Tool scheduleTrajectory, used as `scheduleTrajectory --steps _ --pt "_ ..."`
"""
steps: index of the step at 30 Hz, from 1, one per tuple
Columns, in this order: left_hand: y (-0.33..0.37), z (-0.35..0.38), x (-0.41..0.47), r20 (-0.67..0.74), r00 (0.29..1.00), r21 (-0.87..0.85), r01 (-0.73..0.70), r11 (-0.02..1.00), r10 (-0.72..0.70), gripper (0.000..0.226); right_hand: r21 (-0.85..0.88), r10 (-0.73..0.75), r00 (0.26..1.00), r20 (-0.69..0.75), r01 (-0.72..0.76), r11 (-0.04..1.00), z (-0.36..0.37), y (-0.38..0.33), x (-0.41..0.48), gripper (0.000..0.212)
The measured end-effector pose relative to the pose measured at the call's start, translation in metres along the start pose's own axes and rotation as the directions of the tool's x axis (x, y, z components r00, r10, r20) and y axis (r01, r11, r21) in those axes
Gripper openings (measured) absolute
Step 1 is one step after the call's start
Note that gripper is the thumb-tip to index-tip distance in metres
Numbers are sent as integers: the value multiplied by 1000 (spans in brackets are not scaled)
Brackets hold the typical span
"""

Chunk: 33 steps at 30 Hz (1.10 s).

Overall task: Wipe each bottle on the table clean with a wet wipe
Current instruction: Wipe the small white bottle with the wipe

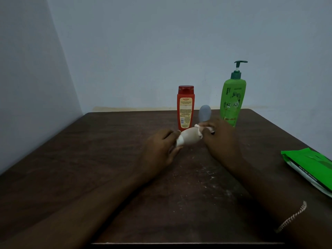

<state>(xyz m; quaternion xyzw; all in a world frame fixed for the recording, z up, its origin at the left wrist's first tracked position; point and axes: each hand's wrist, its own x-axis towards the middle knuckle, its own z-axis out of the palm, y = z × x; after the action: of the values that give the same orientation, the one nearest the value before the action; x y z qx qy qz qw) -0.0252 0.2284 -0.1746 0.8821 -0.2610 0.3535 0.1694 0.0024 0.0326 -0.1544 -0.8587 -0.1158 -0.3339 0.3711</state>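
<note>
Both hands meet over the table, forearms angling in from the near edge. I see the left hand curled round the lower end of a small pale bottle, and the right hand pinching a white wipe against its raised end. Just behind stand a red bottle and a green pump bottle; a green wipes pack lies at right.

Dark wood-grain table (matt, dusty), glossy plastic green bottle, shiny wipes packet.
</note>
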Motion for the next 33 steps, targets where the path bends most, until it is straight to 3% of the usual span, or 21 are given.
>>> scheduleTrajectory --steps 3,7,8,13,19,24,28,33 --pt "0 2 0 17 999 40 -31 999 31 49 2 46 999 17 -46 999 -1 -1 -1 22" --pt "0 2 1 23 999 62 -33 998 32 48 9 -276 947 166 278 961 2 -23 -13 23" --pt "0 1 1 22 999 67 -40 997 39 48 6 -299 938 177 303 953 3 -23 -13 23" --pt "0 3 1 57 996 98 -74 992 69 48 -57 -45 995 87 50 997 3 -7 1 22" --pt "1 0 2 44 993 109 -117 987 113 42 -18 -324 914 246 339 941 2 -21 -8 18" --pt "0 -2 3 -26 998 -15 53 998 -53 37 29 -473 832 290 486 873 -1 -22 -13 25" --pt "0 -2 5 -51 981 -150 180 972 -189 30 9 -486 836 255 501 866 2 -23 -14 26" --pt "4 0 2 -11 1000 -22 0 1000 0 39 -48 -444 881 162 456 888 4 -22 -11 26"
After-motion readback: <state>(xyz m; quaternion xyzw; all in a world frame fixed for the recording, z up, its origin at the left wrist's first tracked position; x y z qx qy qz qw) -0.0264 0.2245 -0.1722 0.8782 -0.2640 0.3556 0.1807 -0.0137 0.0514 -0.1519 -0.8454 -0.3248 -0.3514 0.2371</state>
